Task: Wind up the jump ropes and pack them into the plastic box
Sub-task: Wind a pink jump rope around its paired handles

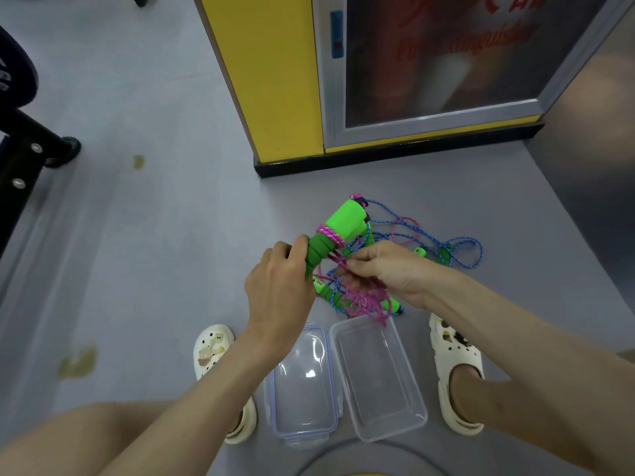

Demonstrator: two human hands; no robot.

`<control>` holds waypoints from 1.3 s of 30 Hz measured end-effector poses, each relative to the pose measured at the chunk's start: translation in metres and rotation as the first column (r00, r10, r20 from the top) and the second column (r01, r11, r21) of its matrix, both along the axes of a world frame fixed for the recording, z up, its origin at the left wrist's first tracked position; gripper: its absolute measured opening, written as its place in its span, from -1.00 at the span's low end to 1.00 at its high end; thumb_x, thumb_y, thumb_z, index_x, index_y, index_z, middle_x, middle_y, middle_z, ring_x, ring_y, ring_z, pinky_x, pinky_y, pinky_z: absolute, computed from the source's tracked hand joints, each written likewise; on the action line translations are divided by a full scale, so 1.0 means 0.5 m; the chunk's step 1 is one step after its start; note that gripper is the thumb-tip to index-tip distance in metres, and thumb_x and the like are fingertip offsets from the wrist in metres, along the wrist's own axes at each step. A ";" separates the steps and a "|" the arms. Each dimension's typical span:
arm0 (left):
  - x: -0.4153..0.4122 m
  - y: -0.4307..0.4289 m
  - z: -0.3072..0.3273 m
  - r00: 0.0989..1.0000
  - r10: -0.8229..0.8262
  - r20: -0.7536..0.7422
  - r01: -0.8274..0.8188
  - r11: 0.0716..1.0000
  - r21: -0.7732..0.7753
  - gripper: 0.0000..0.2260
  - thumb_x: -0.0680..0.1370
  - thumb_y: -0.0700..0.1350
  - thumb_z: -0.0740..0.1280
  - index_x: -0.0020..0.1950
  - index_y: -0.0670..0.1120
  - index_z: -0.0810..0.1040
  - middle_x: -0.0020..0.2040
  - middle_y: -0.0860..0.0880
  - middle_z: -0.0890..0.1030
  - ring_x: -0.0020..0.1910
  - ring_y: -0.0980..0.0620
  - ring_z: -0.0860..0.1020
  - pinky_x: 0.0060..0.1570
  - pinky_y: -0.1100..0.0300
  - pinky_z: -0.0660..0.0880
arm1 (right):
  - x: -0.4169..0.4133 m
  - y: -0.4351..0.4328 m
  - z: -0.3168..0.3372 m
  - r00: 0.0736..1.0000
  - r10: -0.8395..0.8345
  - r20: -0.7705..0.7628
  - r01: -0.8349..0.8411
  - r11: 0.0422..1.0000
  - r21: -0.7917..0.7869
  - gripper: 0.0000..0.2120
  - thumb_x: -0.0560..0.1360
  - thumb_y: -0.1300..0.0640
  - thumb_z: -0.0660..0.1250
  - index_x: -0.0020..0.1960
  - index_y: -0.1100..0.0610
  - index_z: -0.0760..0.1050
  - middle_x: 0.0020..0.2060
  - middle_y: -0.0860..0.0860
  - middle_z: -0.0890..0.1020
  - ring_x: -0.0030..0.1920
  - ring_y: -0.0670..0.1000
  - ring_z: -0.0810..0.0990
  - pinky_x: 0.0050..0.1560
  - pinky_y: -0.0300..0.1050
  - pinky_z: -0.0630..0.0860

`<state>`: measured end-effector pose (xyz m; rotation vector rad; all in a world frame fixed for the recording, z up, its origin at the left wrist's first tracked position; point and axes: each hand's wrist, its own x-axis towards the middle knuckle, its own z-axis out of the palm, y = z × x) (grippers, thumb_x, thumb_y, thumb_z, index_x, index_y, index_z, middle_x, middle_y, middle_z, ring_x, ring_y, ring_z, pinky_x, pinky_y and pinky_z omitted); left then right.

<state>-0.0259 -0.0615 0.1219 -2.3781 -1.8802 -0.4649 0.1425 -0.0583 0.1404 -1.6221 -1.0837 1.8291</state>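
Note:
My left hand [278, 286] grips a pair of green jump-rope handles [340, 225] held together, with a few turns of pink cord [330, 234] wound round them. My right hand [385, 269] pinches the loose pink cord [367, 300], which hangs in a bunch below it. A blue rope [457, 249] with green handles lies tangled on the floor behind my hands. The clear plastic box [412, 417] stands open on the floor between my feet, with nothing in it. Its lid [302, 379] lies beside it on the left.
A yellow cabinet [268, 70] with a glass door stands just behind the ropes. A black chair base [37, 146] is at the left. My feet in white clogs [213, 352] flank the box and lid on the grey floor.

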 end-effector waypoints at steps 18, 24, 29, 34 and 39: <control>0.029 -0.007 0.007 0.949 -0.026 0.315 0.112 0.959 -0.260 -0.46 0.52 0.22 0.24 0.41 -0.03 0.38 0.00 -0.04 0.50 -0.08 -0.02 0.49 -0.10 0.12 0.41 | 0.010 0.012 -0.001 0.973 -0.217 -0.083 0.220 0.975 0.027 -0.66 0.49 -0.10 0.33 -0.33 0.11 0.40 -0.54 0.00 0.37 -0.57 -0.10 0.14 -0.49 -0.21 0.04; 0.006 0.013 0.041 0.355 0.594 0.722 0.454 0.565 -0.689 -0.60 0.46 0.05 0.40 0.26 0.00 0.47 0.03 -0.14 0.60 -0.12 0.01 0.61 -0.29 0.26 0.53 | 0.013 0.000 0.000 0.968 0.035 -0.248 -0.029 0.999 0.029 -0.68 0.40 -0.12 0.28 -0.24 0.15 0.40 -0.53 -0.02 0.39 -0.52 -0.09 0.14 -0.50 -0.27 0.12; -0.004 0.007 0.049 0.228 0.698 0.678 0.687 0.378 -0.620 -0.64 0.43 -0.27 0.37 0.22 -0.16 0.46 -0.08 -0.17 0.65 -0.20 -0.16 0.64 -0.32 0.12 0.57 | -0.001 0.000 -0.002 0.976 0.023 -0.215 -0.019 1.000 0.021 -0.62 0.44 -0.13 0.26 -0.20 0.22 0.46 -0.55 -0.01 0.42 -0.57 -0.12 0.22 -0.50 -0.27 0.21; -0.001 0.013 0.025 0.322 0.643 0.695 0.502 0.507 -0.701 -0.61 0.41 -0.33 0.45 0.18 -0.10 0.48 -0.03 -0.19 0.65 -0.20 -0.13 0.65 -0.21 0.03 0.60 | -0.003 -0.003 -0.006 0.996 -0.041 -0.076 0.043 0.999 0.014 -0.62 0.52 -0.06 0.29 -0.16 0.29 0.54 -0.52 0.04 0.49 -0.57 -0.10 0.32 -0.50 -0.26 0.31; 0.001 0.017 0.020 0.396 0.576 0.715 0.359 0.620 -0.698 -0.58 0.38 -0.32 0.49 0.18 -0.11 0.49 -0.03 -0.20 0.65 -0.21 -0.10 0.62 -0.15 0.03 0.62 | -0.001 -0.004 -0.009 0.997 0.017 0.071 -0.020 0.999 0.043 -0.65 0.53 -0.03 0.30 -0.17 0.27 0.54 -0.55 0.03 0.48 -0.60 -0.09 0.34 -0.53 -0.28 0.34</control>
